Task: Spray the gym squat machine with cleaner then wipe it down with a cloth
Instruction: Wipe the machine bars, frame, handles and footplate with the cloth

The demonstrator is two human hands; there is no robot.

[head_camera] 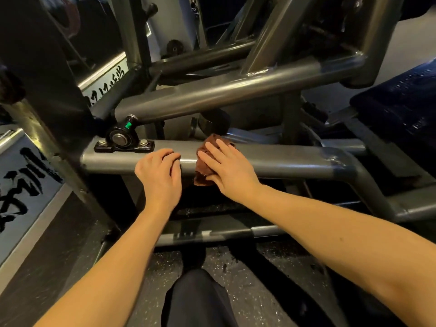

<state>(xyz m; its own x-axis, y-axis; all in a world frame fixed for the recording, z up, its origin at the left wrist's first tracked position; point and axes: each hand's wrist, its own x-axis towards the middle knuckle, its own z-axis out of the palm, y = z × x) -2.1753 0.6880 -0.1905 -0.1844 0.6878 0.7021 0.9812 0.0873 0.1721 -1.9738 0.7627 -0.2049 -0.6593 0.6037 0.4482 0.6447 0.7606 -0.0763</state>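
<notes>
**Current state.** Your right hand (226, 168) lies flat, fingers straight and spread. It presses the brown cloth (202, 177) onto the lower frame tube (283, 161) of the squat machine (236, 86). The cloth drapes over the top and front face of the tube, about midway along it; nothing is pinched. Your left hand (160, 175) sits just beside the cloth, toward the tube's left end, with its fingers curled over the tube as a brace. No spray bottle is in view.

**Step in hand (judged).** Wipe-down of this tube.

**Hazards.**
1. Cloth slip. A flat palm holds the cloth by pressure alone. On a rounded, possibly wet tube, the cloth may bunch or drop off the front edge.
2. Hand collision. A leftward stroke runs straight into your left hand. Move that hand first.
3. Bearing contact. The pillow-block bearing (120, 138) is bolted at the tube's left end, near your left hand. Its bolt heads can snag the cloth.
4. Missed areas. The underside and rear of the tube are hidden, so coverage there cannot be confirmed.
</notes>
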